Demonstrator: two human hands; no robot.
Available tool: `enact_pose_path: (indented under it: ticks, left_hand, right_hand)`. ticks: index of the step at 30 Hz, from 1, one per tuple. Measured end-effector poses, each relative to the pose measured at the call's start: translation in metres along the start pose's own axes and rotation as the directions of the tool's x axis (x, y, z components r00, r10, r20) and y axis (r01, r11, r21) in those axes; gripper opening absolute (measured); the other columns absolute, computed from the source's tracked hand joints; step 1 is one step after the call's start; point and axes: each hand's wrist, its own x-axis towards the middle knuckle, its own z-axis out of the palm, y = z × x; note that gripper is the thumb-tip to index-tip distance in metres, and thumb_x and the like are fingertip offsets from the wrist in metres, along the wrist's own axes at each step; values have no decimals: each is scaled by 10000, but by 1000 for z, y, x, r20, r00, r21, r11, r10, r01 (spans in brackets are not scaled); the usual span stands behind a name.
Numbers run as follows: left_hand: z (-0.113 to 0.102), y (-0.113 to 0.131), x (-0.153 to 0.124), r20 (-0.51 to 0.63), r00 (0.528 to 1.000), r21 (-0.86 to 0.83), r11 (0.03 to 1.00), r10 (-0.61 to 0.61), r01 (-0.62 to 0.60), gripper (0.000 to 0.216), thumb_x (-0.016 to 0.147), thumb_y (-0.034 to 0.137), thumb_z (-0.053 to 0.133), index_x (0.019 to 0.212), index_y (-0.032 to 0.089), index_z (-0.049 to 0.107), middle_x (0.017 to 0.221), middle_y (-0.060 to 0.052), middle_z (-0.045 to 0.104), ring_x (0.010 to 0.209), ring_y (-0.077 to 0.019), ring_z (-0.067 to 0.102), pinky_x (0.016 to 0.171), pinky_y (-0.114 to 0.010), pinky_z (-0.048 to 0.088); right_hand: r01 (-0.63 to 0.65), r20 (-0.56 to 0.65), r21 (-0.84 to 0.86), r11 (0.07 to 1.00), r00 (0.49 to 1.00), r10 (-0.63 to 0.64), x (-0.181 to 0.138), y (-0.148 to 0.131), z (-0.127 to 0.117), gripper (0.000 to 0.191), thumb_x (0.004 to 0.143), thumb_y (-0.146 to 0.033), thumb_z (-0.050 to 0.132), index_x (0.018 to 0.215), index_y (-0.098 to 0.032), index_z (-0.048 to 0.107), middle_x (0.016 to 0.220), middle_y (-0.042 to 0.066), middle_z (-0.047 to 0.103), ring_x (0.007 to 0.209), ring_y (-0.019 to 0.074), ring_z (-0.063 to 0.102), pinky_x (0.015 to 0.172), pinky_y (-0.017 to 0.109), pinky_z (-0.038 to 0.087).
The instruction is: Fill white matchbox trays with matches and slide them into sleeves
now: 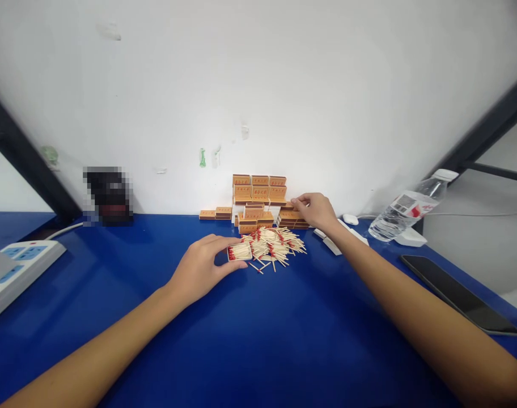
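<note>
My left hand grips a white matchbox tray between thumb and fingers. Red-headed matches lie in the tray. Just right of it spreads a loose pile of matches on the blue table. My right hand is closed in a pinch at a matchbox on top of the low stack of matchboxes; the fingers partly cover it. Behind the pile, orange matchboxes are stacked in tiers against the wall.
Two small matchbox stacks stand left of the tiers. White empty trays lie near my right forearm. Farther right are a tilted water bottle and a phone. A power strip sits at the left on the blue table.
</note>
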Motion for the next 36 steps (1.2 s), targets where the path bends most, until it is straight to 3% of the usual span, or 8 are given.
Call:
enact_pose_path:
  ticks: [5, 7, 11, 13, 20, 24, 30, 36]
  left_hand:
    - [1, 2, -1, -11, 1000, 21, 1000, -21, 22, 531, 876, 537, 786, 1311, 241, 710, 1102, -75, 772, 924, -247, 703, 878, -422, 578]
    - [2, 3, -1, -12, 1000, 13, 1000, -7, 8, 547, 869, 554, 786, 1320, 257, 702, 1078, -60, 769, 888, -237, 701, 832, -402, 579]
    - [6, 5, -2, -21, 997, -13, 997, 79, -79, 574, 858, 515, 812, 1355, 265, 671, 1109, -46, 769, 940, -232, 718, 857, -384, 579]
    - [7, 5, -4, -20, 994, -7, 994, 107, -107, 592, 850, 502, 823, 1366, 263, 660, 1146, -52, 770, 970, -239, 725, 871, -388, 583]
    - [12, 4, -6, -28, 982, 2, 982, 189, -189, 597, 834, 496, 832, 1356, 273, 648, 1223, -44, 762, 1062, -243, 730, 953, -409, 598]
    - [10, 0, -3, -68, 976, 80, 977, 205, -200, 595, 862, 459, 817, 1387, 266, 614, 1331, -57, 719, 1183, -252, 695, 1042, -427, 569]
    - [4, -9, 2, -125, 976, 204, 968, 176, -148, 425, 889, 432, 800, 1239, 221, 683, 1177, -61, 763, 1077, -260, 721, 942, -427, 602]
    - [1, -14, 5, -137, 971, 257, 954, 197, -157, 362, 924, 458, 761, 1180, 207, 706, 1094, -55, 781, 1011, -253, 722, 870, -417, 602]
  right_hand:
    - [86, -80, 75, 993, 994, -80, -38, -19, -10, 255, 947, -390, 617, 924, -189, 772, 919, 102, 787, 834, 247, 682, 737, 349, 468]
    - [121, 106, 311, 943, 981, -161, -62, -35, -10, 298, 934, -454, 643, 860, -189, 757, 796, 78, 757, 713, 215, 644, 652, 330, 454]
    - [-10, 505, 556, 831, 798, -329, -106, -66, -7, 382, 930, -537, 674, 763, -200, 744, 731, 35, 705, 617, 146, 552, 577, 288, 398]
    - [-63, 559, 592, 803, 750, -354, -117, -73, -6, 407, 940, -556, 662, 761, -199, 743, 740, 33, 692, 605, 133, 519, 549, 279, 366]
    - [-164, 654, 559, 813, 690, -311, -116, -69, -10, 430, 915, -575, 689, 771, -174, 743, 745, 40, 693, 580, 117, 488, 542, 283, 364]
    - [-105, 603, 576, 811, 724, -335, -108, -59, -12, 413, 941, -545, 666, 774, -170, 716, 730, 36, 686, 586, 121, 511, 572, 291, 386]
    - [156, 338, 469, 869, 877, -340, -94, -38, -1, 241, 987, -384, 619, 894, -184, 717, 857, 68, 762, 753, 185, 669, 697, 319, 487]
    - [431, 121, 342, 835, 861, -494, -94, -33, 5, 180, 1015, -338, 598, 936, -205, 692, 860, 45, 754, 750, 176, 665, 689, 303, 479]
